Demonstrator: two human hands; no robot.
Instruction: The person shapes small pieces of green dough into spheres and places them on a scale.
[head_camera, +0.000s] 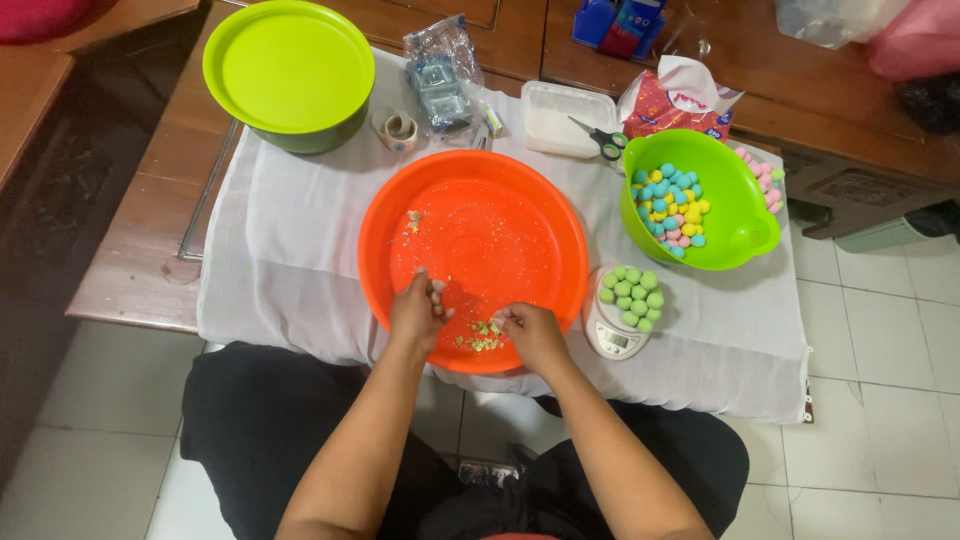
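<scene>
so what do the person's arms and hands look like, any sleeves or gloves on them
Both arms are bare from the hands up to where they leave the frame: no sleeves, gloves, watch or bracelets show. The left hand and right hand are bare too, and no rings can be made out. Below the arms, the person wears black clothing over the lap.

Clearance around the orange tray

Its far half lies open. Right rim is hemmed by scale and green bowl; lidded green tub stands beyond-left, well apart.
</scene>
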